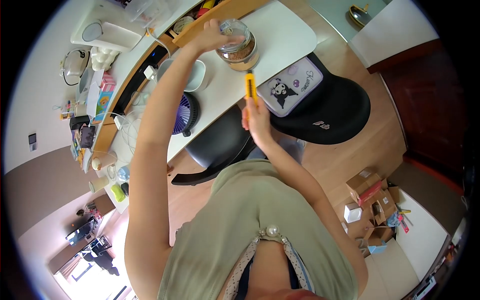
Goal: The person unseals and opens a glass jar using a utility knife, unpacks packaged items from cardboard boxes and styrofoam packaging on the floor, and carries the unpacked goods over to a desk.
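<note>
A round glass jar (243,59) with brown contents and a tan band near its base stands on the white desk. My left hand (216,38) is at its clear glass top (234,31), fingers curved over and against the glass. Whether that top is a separate lid is hard to make out. Closed around a yellow utility knife (251,86), my right hand (257,120) is near the desk's front edge. The knife's dark front end points up at the jar's lower side, very close to it; I cannot tell whether they touch.
An open drawer (220,21) lies behind the jar. Left of it on the desk (287,30) are a white bowl (197,75) and a purple fan (186,114). A black chair (345,107) with a cartoon pad (292,86) stands to the right. Cardboard boxes (365,185) lie on the floor.
</note>
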Motion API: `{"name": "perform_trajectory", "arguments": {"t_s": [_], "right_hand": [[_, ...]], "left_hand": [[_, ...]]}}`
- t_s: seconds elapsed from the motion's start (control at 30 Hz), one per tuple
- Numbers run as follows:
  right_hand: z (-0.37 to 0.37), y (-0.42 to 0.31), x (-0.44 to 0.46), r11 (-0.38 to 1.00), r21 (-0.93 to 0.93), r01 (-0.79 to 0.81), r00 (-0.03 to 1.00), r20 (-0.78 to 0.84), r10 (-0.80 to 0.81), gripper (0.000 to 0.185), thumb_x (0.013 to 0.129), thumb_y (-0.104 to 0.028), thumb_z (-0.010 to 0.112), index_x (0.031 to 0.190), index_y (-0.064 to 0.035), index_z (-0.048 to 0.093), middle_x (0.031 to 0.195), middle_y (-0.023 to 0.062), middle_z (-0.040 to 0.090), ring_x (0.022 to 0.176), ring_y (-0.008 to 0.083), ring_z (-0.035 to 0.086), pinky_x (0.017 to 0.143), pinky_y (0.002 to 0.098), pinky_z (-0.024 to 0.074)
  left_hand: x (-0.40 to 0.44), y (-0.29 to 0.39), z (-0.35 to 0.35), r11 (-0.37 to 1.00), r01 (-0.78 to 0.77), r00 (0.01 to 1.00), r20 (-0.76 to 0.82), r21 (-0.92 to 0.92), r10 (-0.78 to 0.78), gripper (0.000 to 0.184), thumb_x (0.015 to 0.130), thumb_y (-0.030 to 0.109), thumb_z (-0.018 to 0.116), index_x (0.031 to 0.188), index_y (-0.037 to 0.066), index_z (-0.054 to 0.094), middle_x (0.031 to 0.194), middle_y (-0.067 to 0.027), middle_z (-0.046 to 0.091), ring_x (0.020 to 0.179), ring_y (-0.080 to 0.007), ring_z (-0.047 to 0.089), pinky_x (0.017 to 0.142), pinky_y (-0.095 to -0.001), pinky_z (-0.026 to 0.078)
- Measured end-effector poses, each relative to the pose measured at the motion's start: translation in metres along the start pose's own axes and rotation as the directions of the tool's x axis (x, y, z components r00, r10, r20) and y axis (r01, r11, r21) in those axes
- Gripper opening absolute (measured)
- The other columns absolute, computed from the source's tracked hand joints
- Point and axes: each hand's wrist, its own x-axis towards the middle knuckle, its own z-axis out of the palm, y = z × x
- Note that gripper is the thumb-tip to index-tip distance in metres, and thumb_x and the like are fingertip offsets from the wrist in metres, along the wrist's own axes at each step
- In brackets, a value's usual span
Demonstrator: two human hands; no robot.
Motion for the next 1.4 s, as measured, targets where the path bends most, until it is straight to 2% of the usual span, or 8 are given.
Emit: {"name": "perform_trajectory", "arguments": {"t_s": [0.2,0.43,0.57,0.67,0.87,1.07,1.23,1.4], "right_hand": [[-0.04,-0.037,0.027,0.983,0.021,0.184,0.977,-0.114,-0.18,0.027,0.098,-0.028,0.039,0.101,-0.0021,0.047,0.059,0.0006,0.046,0.038,0.0078,0.04,0.034,0.0209,0.0312],[-0.056,-0.06,0.056,0.975,0.0,0.224,0.971,-0.082,-0.224,0.023,0.096,-0.023,0.047,0.106,-0.0027,0.044,0.067,0.0021,0.049,0.046,0.0085,0.043,0.04,0.0216,0.0346],[-0.04,-0.069,0.089,0.965,-0.037,0.261,0.963,-0.054,-0.262,0.024,0.091,-0.017,0.053,0.108,-0.0025,0.043,0.076,0.0048,0.05,0.048,0.0096,0.046,0.043,0.0223,0.0358],[-0.032,-0.074,0.118,0.955,-0.067,0.288,0.957,-0.017,-0.29,0.029,0.087,-0.015,0.058,0.108,-0.0025,0.041,0.081,0.0061,0.05,0.048,0.0112,0.048,0.043,0.0242,0.0367],[-0.016,-0.089,0.164,0.959,0.052,0.278,0.959,0.047,-0.28,0.027,0.089,-0.016,0.056,0.106,-0.0032,0.04,0.079,0.006,0.05,0.048,0.0129,0.051,0.044,0.0267,0.0433],[-0.007,-0.079,0.185,0.968,-0.012,0.25,0.968,0.016,-0.25,0.024,0.087,-0.016,0.057,0.099,-0.003,0.04,0.069,0.0075,0.054,0.044,0.0138,0.051,0.04,0.0266,0.0433],[-0.007,-0.066,0.142,0.966,-0.035,0.258,0.963,-0.07,-0.26,0.026,0.087,-0.022,0.056,0.099,-0.0047,0.04,0.067,0.0061,0.055,0.043,0.012,0.049,0.04,0.0251,0.0407],[0.011,-0.048,0.099,0.983,0.084,0.164,0.974,0.145,-0.174,0.025,0.093,-0.022,0.052,0.105,-0.0053,0.038,0.095,0.0153,0.064,0.045,0.0111,0.048,0.044,0.0222,0.0399]], "left_hand": [[-0.02,0.049,0.03,0.959,0.108,0.945,-0.326,0.262,-0.017,0.106,0.051,0.054,0.08,0.135,0.012,0.032,0.126,-0.0223,0.039,0.108,-0.0461,0.047,0.09,-0.0473,0.045],[-0.016,0.018,-0.002,0.927,-0.332,0.942,0.007,0.176,0.336,0.099,0.056,0.007,0.079,0.139,0.019,0.028,0.135,-0.012,0.034,0.121,-0.0378,0.039,0.1,-0.0413,0.04],[-0.002,-0.002,-0.03,0.826,-0.533,0.839,0.24,0.186,0.487,0.104,0.06,-0.02,0.057,0.145,0.025,0.016,0.149,-0.0071,0.019,0.132,-0.03,0.031,0.102,-0.0372,0.039],[-0.011,0.004,-0.032,0.945,-0.197,0.98,0.014,0.261,0.201,0.106,0.062,-0.022,0.052,0.145,0.031,0.013,0.149,-0.0143,0.017,0.121,-0.0348,0.043,0.09,-0.0364,0.046],[-0.039,0.025,0.034,0.96,0.135,0.918,-0.332,-0.246,-0.215,0.121,0.056,0.051,0.077,0.145,0.008,0.008,0.129,-0.0337,0.034,0.111,-0.0412,0.051,0.087,-0.0425,0.047],[-0.041,0.072,0.032,0.922,0.318,0.848,-0.367,-0.223,-0.381,0.126,0.042,0.054,0.084,0.139,0.004,0.022,0.125,-0.0319,0.037,0.109,-0.0406,0.052,0.088,-0.0419,0.047],[-0.023,0.005,0.01,0.976,-0.152,0.975,-0.188,-0.158,0.122,0.108,0.043,0.034,0.087,0.136,0.018,0.034,0.128,-0.0213,0.037,0.116,-0.0383,0.046,0.097,-0.0418,0.041],[-0.021,0.025,-0.015,0.989,0.013,1.0,-0.01,0.145,-0.012,0.107,0.045,0.04,0.087,0.136,0.019,0.035,0.127,-0.0208,0.038,0.115,-0.0417,0.045,0.097,-0.0452,0.04]]}}
